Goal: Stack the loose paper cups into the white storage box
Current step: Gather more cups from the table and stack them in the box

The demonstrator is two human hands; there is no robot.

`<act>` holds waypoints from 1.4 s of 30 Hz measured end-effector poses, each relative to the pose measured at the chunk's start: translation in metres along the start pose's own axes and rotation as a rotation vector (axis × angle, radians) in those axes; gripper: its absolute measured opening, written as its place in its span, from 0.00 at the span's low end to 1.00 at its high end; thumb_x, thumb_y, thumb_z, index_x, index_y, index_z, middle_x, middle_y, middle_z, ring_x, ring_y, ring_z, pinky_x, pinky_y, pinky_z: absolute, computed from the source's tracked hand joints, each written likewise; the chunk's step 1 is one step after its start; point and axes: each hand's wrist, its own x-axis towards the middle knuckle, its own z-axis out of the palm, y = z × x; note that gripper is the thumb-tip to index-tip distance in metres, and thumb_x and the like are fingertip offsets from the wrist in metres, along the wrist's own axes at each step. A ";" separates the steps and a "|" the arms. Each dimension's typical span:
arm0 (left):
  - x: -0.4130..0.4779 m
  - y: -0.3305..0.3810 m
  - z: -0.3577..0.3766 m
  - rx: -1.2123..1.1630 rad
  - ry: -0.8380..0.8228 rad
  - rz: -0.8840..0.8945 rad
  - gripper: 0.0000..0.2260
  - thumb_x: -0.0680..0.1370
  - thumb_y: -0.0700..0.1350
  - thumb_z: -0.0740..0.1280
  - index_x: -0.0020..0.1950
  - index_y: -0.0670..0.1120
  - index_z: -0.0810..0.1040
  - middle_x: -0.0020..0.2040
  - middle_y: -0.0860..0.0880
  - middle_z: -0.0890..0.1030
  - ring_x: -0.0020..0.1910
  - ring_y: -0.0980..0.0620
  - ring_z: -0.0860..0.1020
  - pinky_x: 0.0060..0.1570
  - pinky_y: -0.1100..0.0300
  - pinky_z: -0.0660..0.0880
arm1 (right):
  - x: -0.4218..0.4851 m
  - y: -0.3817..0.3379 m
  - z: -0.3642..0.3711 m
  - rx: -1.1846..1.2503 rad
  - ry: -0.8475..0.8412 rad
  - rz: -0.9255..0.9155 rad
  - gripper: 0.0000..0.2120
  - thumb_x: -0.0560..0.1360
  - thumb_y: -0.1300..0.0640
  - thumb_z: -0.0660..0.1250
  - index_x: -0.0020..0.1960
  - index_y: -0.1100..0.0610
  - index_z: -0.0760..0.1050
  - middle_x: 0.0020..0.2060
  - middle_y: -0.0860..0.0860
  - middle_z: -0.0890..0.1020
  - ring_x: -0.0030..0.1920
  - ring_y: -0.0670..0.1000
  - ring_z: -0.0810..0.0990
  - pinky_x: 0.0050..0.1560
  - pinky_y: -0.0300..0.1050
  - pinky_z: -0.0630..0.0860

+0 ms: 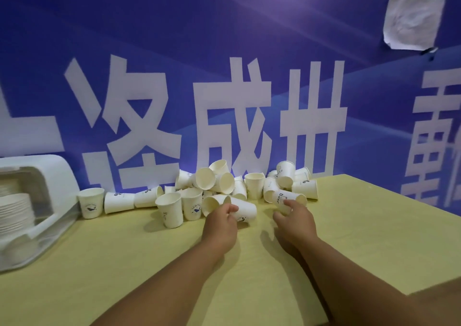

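1. The left hand (220,222) curls its fingers round a tipped cup (247,209).
2. The right hand (295,219) pinches a second cup (282,197).
3. The loose cups (219,181) lie heaped just beyond both hands.
4. The white storage box (57,173) sits well left of the left hand.

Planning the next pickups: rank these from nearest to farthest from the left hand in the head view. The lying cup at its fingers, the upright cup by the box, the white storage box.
1. Lying cup, in the left hand's grip.
2. Upright cup, standing well to the left.
3. White storage box, farther left still, just beyond that cup.
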 end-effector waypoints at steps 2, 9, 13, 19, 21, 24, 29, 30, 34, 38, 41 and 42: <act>-0.010 -0.002 -0.019 -0.007 0.051 -0.014 0.11 0.84 0.39 0.58 0.57 0.51 0.78 0.57 0.52 0.79 0.48 0.52 0.77 0.36 0.64 0.69 | -0.015 -0.012 0.006 0.040 0.010 -0.003 0.23 0.76 0.56 0.70 0.71 0.54 0.74 0.65 0.52 0.79 0.62 0.54 0.78 0.60 0.46 0.73; -0.049 -0.009 -0.096 -0.065 0.216 -0.063 0.03 0.85 0.45 0.59 0.58 0.49 0.70 0.52 0.51 0.77 0.47 0.48 0.76 0.42 0.55 0.72 | -0.079 -0.071 0.038 0.083 0.040 -0.111 0.11 0.78 0.57 0.67 0.57 0.50 0.69 0.53 0.51 0.79 0.50 0.53 0.79 0.51 0.51 0.78; -0.073 -0.027 -0.149 -0.011 0.240 -0.030 0.06 0.85 0.50 0.60 0.58 0.49 0.73 0.51 0.51 0.78 0.49 0.48 0.78 0.43 0.56 0.73 | -0.113 -0.105 0.060 0.192 0.049 -0.174 0.14 0.81 0.55 0.64 0.63 0.51 0.63 0.52 0.50 0.77 0.50 0.53 0.78 0.50 0.52 0.77; -0.097 -0.071 -0.234 0.148 0.326 -0.041 0.13 0.85 0.53 0.61 0.48 0.48 0.78 0.49 0.50 0.80 0.47 0.50 0.77 0.42 0.56 0.70 | -0.143 -0.151 0.112 0.214 -0.004 -0.270 0.04 0.84 0.55 0.59 0.57 0.51 0.71 0.49 0.50 0.79 0.50 0.52 0.78 0.49 0.48 0.76; -0.102 -0.084 -0.259 0.144 0.357 -0.049 0.14 0.84 0.53 0.62 0.43 0.48 0.77 0.47 0.49 0.79 0.45 0.50 0.77 0.40 0.56 0.68 | -0.153 -0.164 0.133 0.228 -0.001 -0.304 0.03 0.84 0.55 0.59 0.53 0.52 0.72 0.48 0.51 0.78 0.50 0.52 0.77 0.50 0.49 0.77; -0.105 -0.098 -0.290 0.125 0.441 -0.042 0.15 0.82 0.54 0.66 0.40 0.45 0.76 0.44 0.50 0.75 0.42 0.50 0.75 0.36 0.59 0.65 | -0.167 -0.185 0.165 0.242 -0.024 -0.348 0.04 0.83 0.54 0.60 0.53 0.52 0.72 0.49 0.51 0.76 0.49 0.51 0.76 0.51 0.49 0.76; -0.098 -0.116 -0.324 0.128 0.563 -0.064 0.18 0.76 0.56 0.75 0.37 0.49 0.71 0.47 0.52 0.73 0.41 0.57 0.71 0.37 0.66 0.65 | -0.181 -0.221 0.211 0.276 -0.067 -0.423 0.04 0.83 0.53 0.60 0.52 0.51 0.71 0.49 0.50 0.74 0.49 0.50 0.74 0.50 0.45 0.72; -0.095 -0.120 -0.330 0.119 0.600 -0.055 0.19 0.74 0.56 0.77 0.36 0.49 0.71 0.48 0.52 0.73 0.40 0.57 0.71 0.37 0.66 0.65 | -0.180 -0.228 0.218 0.281 -0.064 -0.442 0.04 0.83 0.52 0.60 0.52 0.51 0.71 0.50 0.50 0.74 0.49 0.50 0.74 0.50 0.45 0.72; -0.078 -0.127 -0.352 0.072 0.735 -0.021 0.18 0.71 0.56 0.79 0.39 0.49 0.72 0.48 0.52 0.74 0.41 0.53 0.73 0.38 0.61 0.67 | -0.174 -0.257 0.246 0.348 -0.078 -0.451 0.04 0.84 0.52 0.59 0.53 0.50 0.72 0.53 0.50 0.73 0.51 0.49 0.73 0.51 0.43 0.72; -0.049 -0.131 -0.376 -0.007 0.839 0.052 0.16 0.71 0.55 0.78 0.44 0.54 0.72 0.51 0.53 0.76 0.48 0.50 0.77 0.45 0.54 0.78 | -0.168 -0.290 0.275 0.480 -0.126 -0.448 0.04 0.84 0.52 0.59 0.55 0.50 0.71 0.55 0.49 0.73 0.52 0.48 0.74 0.46 0.35 0.70; -0.021 -0.135 -0.396 -0.053 0.867 0.071 0.16 0.71 0.56 0.78 0.48 0.57 0.72 0.52 0.52 0.79 0.51 0.49 0.80 0.49 0.48 0.82 | -0.161 -0.316 0.298 0.562 -0.139 -0.465 0.03 0.84 0.53 0.60 0.55 0.50 0.71 0.55 0.48 0.73 0.53 0.48 0.74 0.45 0.31 0.68; -0.011 -0.136 -0.402 -0.062 0.872 0.077 0.17 0.71 0.56 0.78 0.50 0.57 0.72 0.54 0.53 0.79 0.52 0.49 0.80 0.50 0.48 0.82 | -0.158 -0.324 0.306 0.590 -0.132 -0.463 0.02 0.84 0.53 0.60 0.54 0.49 0.71 0.55 0.47 0.73 0.53 0.47 0.74 0.46 0.31 0.68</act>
